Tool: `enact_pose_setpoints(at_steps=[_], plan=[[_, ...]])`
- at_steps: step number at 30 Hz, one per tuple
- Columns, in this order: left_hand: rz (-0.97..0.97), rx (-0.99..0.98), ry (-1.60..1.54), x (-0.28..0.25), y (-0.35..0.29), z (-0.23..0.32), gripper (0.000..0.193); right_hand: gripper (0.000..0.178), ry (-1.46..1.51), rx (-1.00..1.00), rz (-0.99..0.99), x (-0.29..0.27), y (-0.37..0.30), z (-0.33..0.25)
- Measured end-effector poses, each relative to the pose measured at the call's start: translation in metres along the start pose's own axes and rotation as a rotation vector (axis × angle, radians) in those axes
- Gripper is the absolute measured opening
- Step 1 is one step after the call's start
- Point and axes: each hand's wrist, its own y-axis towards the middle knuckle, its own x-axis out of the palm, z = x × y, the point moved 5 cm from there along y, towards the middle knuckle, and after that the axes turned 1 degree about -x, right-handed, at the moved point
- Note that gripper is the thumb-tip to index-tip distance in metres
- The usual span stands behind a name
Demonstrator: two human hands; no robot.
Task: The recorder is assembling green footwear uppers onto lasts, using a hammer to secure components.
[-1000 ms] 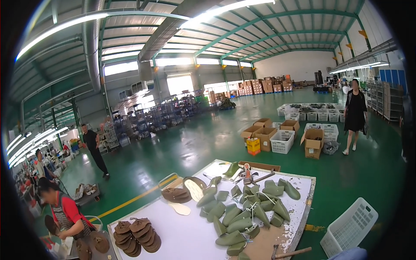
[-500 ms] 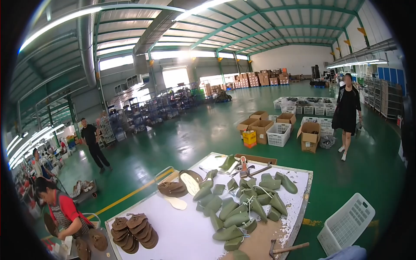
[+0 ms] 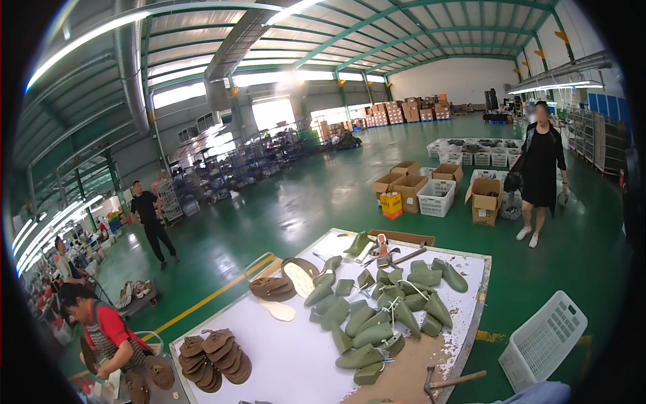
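Note:
Neither of my hands shows; a bit of light blue cloth (image 3: 544, 393) is at the lower right edge. Before me stands a white-topped table (image 3: 289, 357) with a heap of green shoe lasts (image 3: 373, 334) on its right half. At the near left lie two stacks of brown shoe uppers (image 3: 227, 355). Farther back are more brown uppers (image 3: 270, 288) beside a pale insole (image 3: 278, 310). A hammer (image 3: 459, 380) with a wooden handle rests at the near right corner. Another hammer (image 3: 409, 256) and a pincer-like tool (image 3: 383, 250) lie at the far edge.
A tilted white plastic basket (image 3: 544, 342) stands right of the table. Open cardboard boxes (image 3: 408, 192) and white crates (image 3: 436, 196) are on the green floor beyond. One person in black (image 3: 540, 158) walks at right; another (image 3: 151, 222) stands left. A seated co-worker (image 3: 111, 333) handles a brown piece.
My view has shifted slightly, so the table sits a little farther right. The person in black at right has come nearer. More green lasts show at the table's near edge.

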Motion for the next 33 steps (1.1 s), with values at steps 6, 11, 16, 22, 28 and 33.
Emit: enact_pose_setpoints(at_steps=[6,11,16,22,28,33], plan=[[-0.043,0.058,0.09,0.001,-0.003,-0.022,0.044,0.022,-0.054,0.069,-0.003,-0.042,0.011,-0.032],[0.021,0.105,0.077,0.02,-0.003,-0.049,0.043,0.022,0.125,0.37,0.205,-0.056,-0.005,-0.005],[0.122,0.216,0.084,-0.024,0.04,0.11,0.042,0.022,0.605,0.307,0.17,-0.119,0.036,-0.08],[0.13,0.335,0.086,-0.024,0.078,0.18,0.041,0.027,0.761,0.416,0.326,-0.113,0.017,-0.039],[0.159,0.373,0.105,-0.007,0.058,0.044,0.04,0.035,0.708,0.47,0.382,-0.118,0.022,-0.045],[0.043,0.128,0.223,-0.023,0.033,0.032,0.037,0.03,0.773,0.414,0.28,-0.112,0.03,-0.052]])
